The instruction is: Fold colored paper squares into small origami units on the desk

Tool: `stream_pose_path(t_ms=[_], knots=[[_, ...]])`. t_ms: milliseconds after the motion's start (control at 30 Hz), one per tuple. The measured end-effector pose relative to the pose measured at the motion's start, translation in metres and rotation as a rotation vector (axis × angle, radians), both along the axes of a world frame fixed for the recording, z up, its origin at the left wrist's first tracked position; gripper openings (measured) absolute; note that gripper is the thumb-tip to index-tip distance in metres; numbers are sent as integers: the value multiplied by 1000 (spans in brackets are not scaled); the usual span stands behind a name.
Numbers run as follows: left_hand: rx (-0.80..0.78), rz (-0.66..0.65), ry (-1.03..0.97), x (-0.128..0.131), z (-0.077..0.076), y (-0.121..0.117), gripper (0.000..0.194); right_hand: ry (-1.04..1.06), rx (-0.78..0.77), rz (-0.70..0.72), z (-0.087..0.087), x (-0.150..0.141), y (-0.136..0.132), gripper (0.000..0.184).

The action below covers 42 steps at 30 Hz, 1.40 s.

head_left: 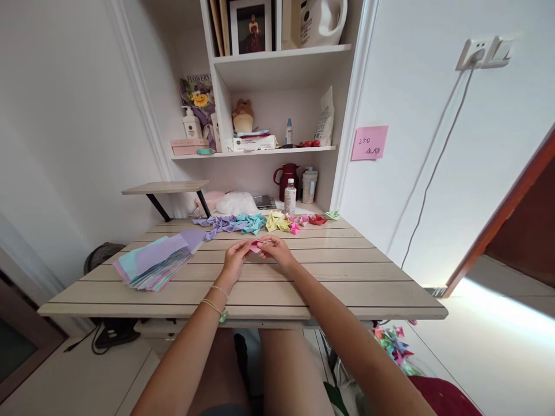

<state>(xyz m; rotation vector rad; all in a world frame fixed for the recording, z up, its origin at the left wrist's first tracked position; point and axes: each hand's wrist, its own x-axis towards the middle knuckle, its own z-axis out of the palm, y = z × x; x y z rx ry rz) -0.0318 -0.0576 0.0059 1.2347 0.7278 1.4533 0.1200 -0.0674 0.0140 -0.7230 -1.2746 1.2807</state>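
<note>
Over the middle of the wooden table, a small folded piece of pink paper is pinched between my two hands. My left hand grips its left side with thumb and fingers, and my right hand holds its right side. Just beyond them runs a row of folded paper pieces: purple ones, blue ones, yellow ones, pink ones and a red one. To the left lies a fanned stack of coloured paper sheets. My fingers partly cover the pink paper.
At the table's back stand a clear bottle, a dark red jug and a tumbler. A small raised shelf is at the back left. More folded paper pieces lie in a heap below the table's right side.
</note>
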Motion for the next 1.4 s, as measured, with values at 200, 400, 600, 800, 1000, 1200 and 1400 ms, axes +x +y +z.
stream_pose_path(t_ms=[200,400,600,800,1000,1200,1400], knots=[[-12,17,-9,0,-2,2,29,2,-18,-12,-2,0,2,34],[-16,42,32,1,-7,5,28,-11,-17,-58,-5,0,5,32],[-12,86,81,1,-8,5,34,-47,-6,-105,-6,1,6,27],[-10,102,85,1,-7,5,35,-31,-14,-164,-8,4,10,27],[-28,103,67,1,-8,6,34,-18,-20,-172,-9,5,10,30],[-34,126,31,-1,-9,8,34,-12,-18,-130,-12,5,10,28],[-39,116,29,-1,-9,9,34,-39,-4,-121,-14,2,11,25]])
